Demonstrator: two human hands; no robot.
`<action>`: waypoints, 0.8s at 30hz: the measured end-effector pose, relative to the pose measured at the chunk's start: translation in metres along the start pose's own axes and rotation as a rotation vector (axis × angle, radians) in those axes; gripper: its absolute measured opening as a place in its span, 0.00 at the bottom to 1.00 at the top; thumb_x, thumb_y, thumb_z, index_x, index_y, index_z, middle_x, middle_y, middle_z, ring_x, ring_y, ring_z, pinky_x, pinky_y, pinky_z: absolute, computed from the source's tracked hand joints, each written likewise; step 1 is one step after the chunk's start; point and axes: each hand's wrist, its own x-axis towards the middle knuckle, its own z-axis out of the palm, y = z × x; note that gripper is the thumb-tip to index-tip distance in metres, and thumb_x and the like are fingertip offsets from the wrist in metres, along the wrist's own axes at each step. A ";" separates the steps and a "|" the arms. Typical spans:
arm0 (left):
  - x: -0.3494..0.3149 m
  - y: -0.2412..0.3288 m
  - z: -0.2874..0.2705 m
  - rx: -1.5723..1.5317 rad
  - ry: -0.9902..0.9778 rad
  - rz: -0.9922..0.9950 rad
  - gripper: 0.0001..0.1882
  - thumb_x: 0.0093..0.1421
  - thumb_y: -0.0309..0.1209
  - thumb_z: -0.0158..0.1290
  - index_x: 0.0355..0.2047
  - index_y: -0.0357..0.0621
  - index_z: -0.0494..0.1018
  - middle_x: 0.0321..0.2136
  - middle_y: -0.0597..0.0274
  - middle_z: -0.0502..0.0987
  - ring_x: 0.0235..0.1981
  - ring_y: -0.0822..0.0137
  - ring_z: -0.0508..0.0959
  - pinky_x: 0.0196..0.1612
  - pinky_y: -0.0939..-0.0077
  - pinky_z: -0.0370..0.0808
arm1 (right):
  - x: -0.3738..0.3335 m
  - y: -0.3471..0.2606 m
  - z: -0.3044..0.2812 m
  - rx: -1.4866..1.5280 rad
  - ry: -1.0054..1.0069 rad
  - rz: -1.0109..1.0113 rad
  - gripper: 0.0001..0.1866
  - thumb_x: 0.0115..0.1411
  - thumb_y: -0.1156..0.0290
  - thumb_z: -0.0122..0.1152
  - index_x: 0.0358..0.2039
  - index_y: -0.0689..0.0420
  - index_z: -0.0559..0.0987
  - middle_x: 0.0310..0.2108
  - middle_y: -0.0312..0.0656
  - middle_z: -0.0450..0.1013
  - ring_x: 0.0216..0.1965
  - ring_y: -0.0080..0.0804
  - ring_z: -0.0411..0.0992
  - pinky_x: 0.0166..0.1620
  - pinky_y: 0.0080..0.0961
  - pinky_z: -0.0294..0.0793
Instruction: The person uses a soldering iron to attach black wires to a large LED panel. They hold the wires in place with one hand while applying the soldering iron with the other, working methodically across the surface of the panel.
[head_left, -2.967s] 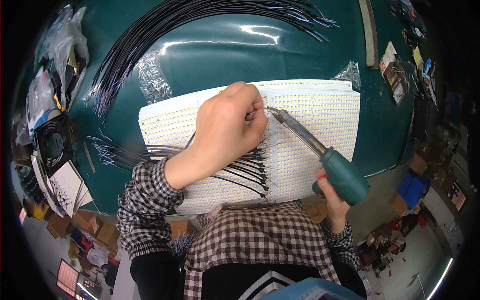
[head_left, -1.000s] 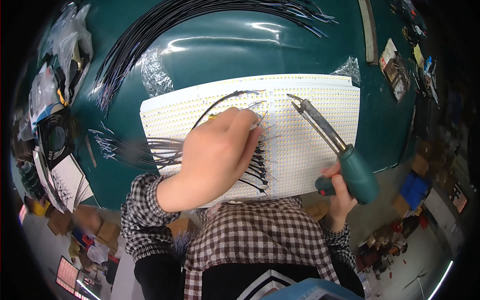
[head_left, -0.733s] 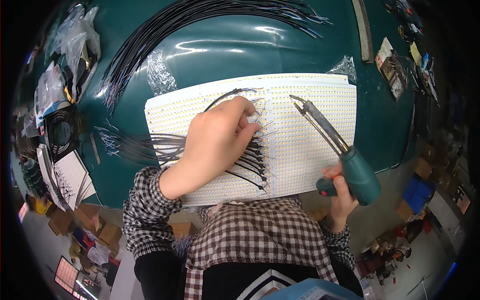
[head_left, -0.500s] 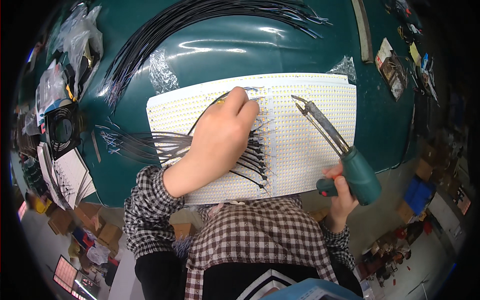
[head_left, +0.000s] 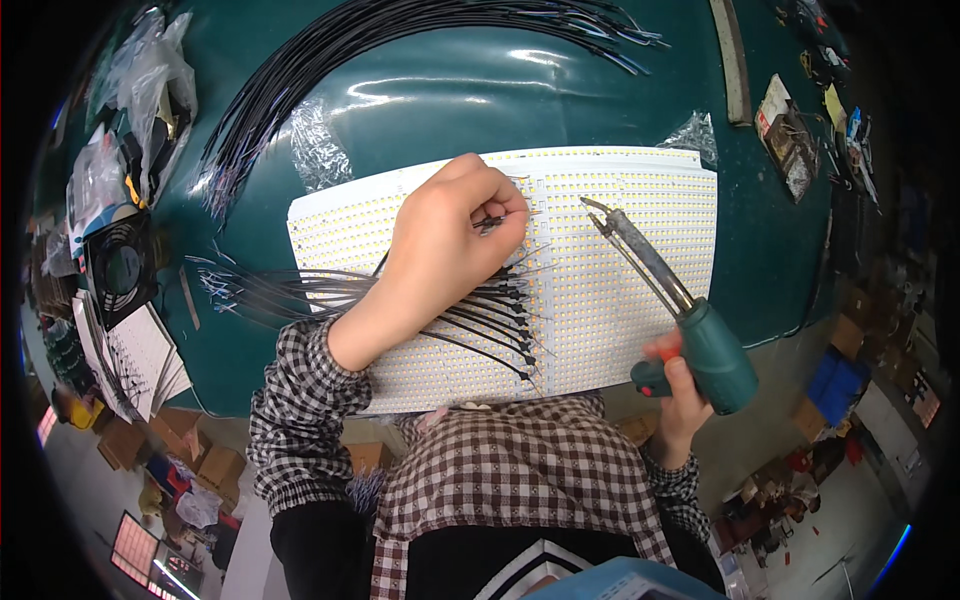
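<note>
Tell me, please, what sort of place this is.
Most likely an electronics assembly workshop: the right hand holds a green soldering gun, white LED panels lie on the green worktable, and a bundle of black cables lies beyond them.

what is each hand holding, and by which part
Right hand: soldering iron, by its green handle. Left hand: seemingly a black wire, pinched near one end, exact spot hidden.

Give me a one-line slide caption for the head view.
Left hand pinching a black cable above white LED boards; right hand holding a green-handled soldering iron.
</note>
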 end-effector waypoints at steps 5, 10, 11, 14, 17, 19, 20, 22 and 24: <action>0.000 0.000 -0.003 0.014 -0.038 -0.029 0.05 0.51 0.22 0.63 0.25 0.39 0.77 0.26 0.58 0.76 0.25 0.60 0.78 0.30 0.67 0.76 | -0.002 0.000 0.002 -0.022 0.003 0.049 0.20 0.63 0.67 0.65 0.49 0.70 0.79 0.38 0.50 0.80 0.37 0.40 0.80 0.44 0.36 0.81; -0.001 -0.001 0.001 0.064 -0.012 0.006 0.04 0.51 0.23 0.63 0.25 0.40 0.77 0.26 0.58 0.76 0.26 0.58 0.79 0.30 0.65 0.76 | -0.003 0.011 -0.001 0.063 -0.044 -0.047 0.19 0.61 0.81 0.66 0.53 0.69 0.79 0.43 0.52 0.82 0.41 0.37 0.82 0.42 0.31 0.83; -0.001 -0.001 0.001 0.066 -0.003 0.013 0.04 0.51 0.23 0.63 0.25 0.41 0.77 0.26 0.58 0.76 0.25 0.57 0.79 0.30 0.65 0.76 | -0.004 0.011 -0.001 0.069 -0.041 -0.038 0.19 0.61 0.82 0.66 0.53 0.70 0.79 0.43 0.52 0.82 0.41 0.38 0.82 0.44 0.32 0.84; -0.001 -0.001 0.002 0.083 0.006 -0.007 0.04 0.51 0.23 0.62 0.25 0.41 0.77 0.26 0.58 0.76 0.25 0.56 0.79 0.30 0.65 0.76 | -0.006 0.009 0.003 0.052 -0.017 -0.001 0.19 0.61 0.78 0.66 0.52 0.70 0.79 0.43 0.52 0.82 0.40 0.39 0.82 0.47 0.36 0.83; -0.002 0.000 0.005 0.110 0.022 0.014 0.04 0.51 0.23 0.62 0.25 0.41 0.77 0.26 0.58 0.76 0.25 0.56 0.79 0.29 0.65 0.76 | -0.004 0.007 0.007 -0.011 0.021 0.021 0.19 0.62 0.69 0.67 0.49 0.70 0.80 0.39 0.50 0.82 0.37 0.40 0.81 0.44 0.37 0.81; -0.001 0.001 0.003 0.124 0.001 0.010 0.04 0.51 0.23 0.62 0.24 0.41 0.77 0.25 0.58 0.76 0.25 0.56 0.79 0.29 0.64 0.76 | -0.003 0.009 0.006 -0.033 0.017 0.006 0.19 0.61 0.69 0.67 0.49 0.70 0.80 0.39 0.50 0.82 0.37 0.40 0.81 0.44 0.37 0.81; 0.000 0.001 0.002 0.132 -0.010 0.007 0.04 0.51 0.23 0.62 0.24 0.41 0.77 0.25 0.58 0.76 0.25 0.56 0.79 0.29 0.64 0.76 | -0.003 0.009 0.005 -0.056 0.000 0.000 0.19 0.61 0.69 0.67 0.49 0.70 0.80 0.38 0.50 0.82 0.37 0.40 0.81 0.44 0.37 0.81; 0.000 0.000 0.000 0.107 -0.014 0.008 0.04 0.51 0.23 0.62 0.24 0.41 0.77 0.25 0.58 0.76 0.26 0.56 0.80 0.30 0.64 0.77 | -0.003 0.009 0.002 -0.099 -0.037 -0.007 0.19 0.61 0.70 0.67 0.49 0.70 0.80 0.38 0.50 0.82 0.37 0.39 0.81 0.45 0.37 0.81; 0.001 -0.001 -0.001 0.083 -0.020 0.007 0.04 0.51 0.23 0.62 0.24 0.41 0.77 0.26 0.57 0.77 0.26 0.56 0.80 0.30 0.64 0.77 | -0.003 0.013 -0.002 -0.097 -0.060 -0.009 0.21 0.57 0.77 0.71 0.51 0.69 0.78 0.40 0.48 0.81 0.39 0.37 0.82 0.47 0.35 0.83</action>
